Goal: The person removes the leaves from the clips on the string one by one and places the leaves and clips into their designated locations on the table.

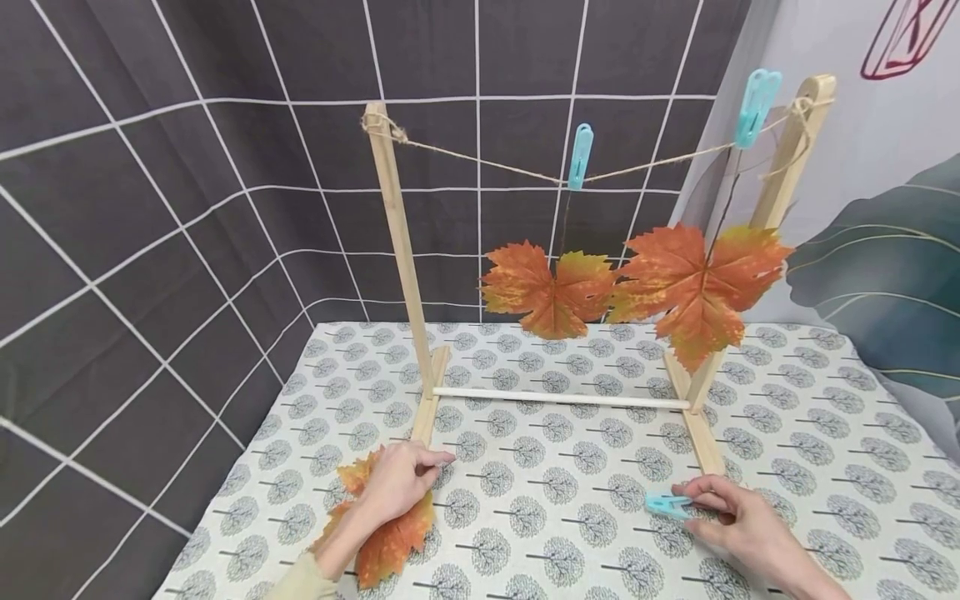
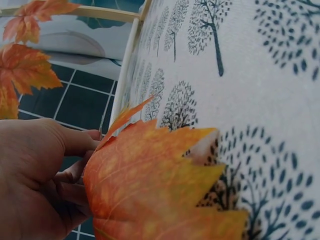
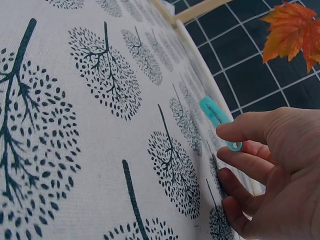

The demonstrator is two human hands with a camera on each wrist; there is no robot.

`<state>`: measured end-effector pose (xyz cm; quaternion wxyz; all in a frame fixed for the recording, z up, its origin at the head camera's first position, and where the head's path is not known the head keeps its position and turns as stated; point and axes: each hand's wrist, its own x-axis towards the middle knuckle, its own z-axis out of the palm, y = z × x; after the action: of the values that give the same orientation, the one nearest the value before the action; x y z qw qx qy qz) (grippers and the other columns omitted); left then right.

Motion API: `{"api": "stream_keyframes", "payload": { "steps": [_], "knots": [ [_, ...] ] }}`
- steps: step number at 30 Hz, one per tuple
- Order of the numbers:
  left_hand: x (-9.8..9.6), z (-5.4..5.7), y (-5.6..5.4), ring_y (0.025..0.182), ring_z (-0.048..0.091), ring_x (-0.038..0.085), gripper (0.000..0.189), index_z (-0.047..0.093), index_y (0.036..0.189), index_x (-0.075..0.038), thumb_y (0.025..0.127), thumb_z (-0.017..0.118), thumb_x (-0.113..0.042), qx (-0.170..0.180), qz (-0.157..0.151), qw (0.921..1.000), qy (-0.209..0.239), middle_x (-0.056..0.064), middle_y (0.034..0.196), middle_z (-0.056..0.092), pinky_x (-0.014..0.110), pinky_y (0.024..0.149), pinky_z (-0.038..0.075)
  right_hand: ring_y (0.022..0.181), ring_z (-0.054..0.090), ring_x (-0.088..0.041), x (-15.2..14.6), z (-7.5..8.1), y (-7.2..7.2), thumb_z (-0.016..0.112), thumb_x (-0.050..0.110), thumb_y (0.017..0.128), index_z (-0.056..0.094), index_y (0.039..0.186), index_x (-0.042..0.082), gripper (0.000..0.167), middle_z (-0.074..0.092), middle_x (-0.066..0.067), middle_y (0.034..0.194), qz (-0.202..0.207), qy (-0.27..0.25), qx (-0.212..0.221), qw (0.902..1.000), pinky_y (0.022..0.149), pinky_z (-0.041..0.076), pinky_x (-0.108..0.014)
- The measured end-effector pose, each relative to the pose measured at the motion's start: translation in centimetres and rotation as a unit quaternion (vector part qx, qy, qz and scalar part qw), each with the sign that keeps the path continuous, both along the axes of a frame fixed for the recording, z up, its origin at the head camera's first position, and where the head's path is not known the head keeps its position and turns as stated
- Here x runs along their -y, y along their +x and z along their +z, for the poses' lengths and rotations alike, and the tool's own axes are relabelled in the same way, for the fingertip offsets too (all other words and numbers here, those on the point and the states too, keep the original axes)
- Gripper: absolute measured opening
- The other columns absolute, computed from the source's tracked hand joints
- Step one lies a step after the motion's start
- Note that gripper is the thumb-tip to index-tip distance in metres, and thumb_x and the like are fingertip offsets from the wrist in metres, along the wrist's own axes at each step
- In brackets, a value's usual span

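Note:
At the front left, my left hand (image 1: 401, 482) pinches an orange-and-yellow artificial maple leaf (image 2: 155, 185) near its stem. Part of that leaf is hidden behind the hand and forearm in the head view. My right hand (image 1: 746, 521), at the front right, holds a turquoise clothespin (image 3: 215, 110) between thumb and fingers, just above the tablecloth. Two similar leaves hang by their stems from a twine line (image 1: 480, 157): one leaf (image 1: 555, 292) under a middle clothespin (image 1: 580, 158), the other leaf (image 1: 701, 279) under a right-hand clothespin (image 1: 756, 112).
Two wooden posts (image 1: 401, 250) on flat feet carry the twine, joined low down by a white rod (image 1: 562, 398). The frame stands on a tree-patterned tablecloth (image 1: 517, 483). A dark grid-patterned curtain (image 1: 225, 275) closes off the back and left.

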<state>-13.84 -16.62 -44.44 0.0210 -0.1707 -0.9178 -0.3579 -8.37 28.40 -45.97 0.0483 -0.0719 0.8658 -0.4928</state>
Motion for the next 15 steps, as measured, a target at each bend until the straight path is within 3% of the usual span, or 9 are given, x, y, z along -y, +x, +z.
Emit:
{"api": "stream_keyframes", "payload": {
  "steps": [5,10,15],
  "knots": [
    [-0.06,-0.27,0.05,0.049,0.04,0.001,0.031,0.077,0.109,-0.004,0.082,0.07,0.009,0.024,-0.002,0.9996,0.013,0.009,0.088,0.068,0.018,0.037,0.036,0.076,0.066,-0.01,0.07,-0.17,0.03,0.079,0.001,0.08,0.062,0.112,-0.003,0.037,0.062,-0.03,0.123,0.004,-0.018,0.014,0.9997,0.054,0.053,-0.028],
    [-0.15,-0.59,0.08,0.051,0.042,0.002,0.029,0.076,0.109,-0.002,0.082,0.069,0.008,0.033,-0.005,0.9993,0.015,0.006,0.082,0.065,0.019,0.037,0.036,0.089,0.064,-0.001,0.31,-0.22,0.05,0.082,0.001,0.077,0.064,0.109,-0.001,0.037,0.064,-0.028,0.122,-0.017,0.011,-0.003,0.9998,0.063,0.056,-0.026],
    [-0.19,-0.89,0.11,0.05,0.042,0.002,0.027,0.077,0.105,-0.002,0.081,0.07,0.008,0.031,-0.004,0.9995,0.006,0.005,0.082,0.066,0.019,0.036,0.035,0.091,0.063,0.0,0.39,-0.2,0.01,0.085,0.005,0.074,0.066,0.106,0.005,0.038,0.069,-0.019,0.117,-0.035,0.057,-0.011,0.9977,0.069,0.054,-0.024]
  ]
}}
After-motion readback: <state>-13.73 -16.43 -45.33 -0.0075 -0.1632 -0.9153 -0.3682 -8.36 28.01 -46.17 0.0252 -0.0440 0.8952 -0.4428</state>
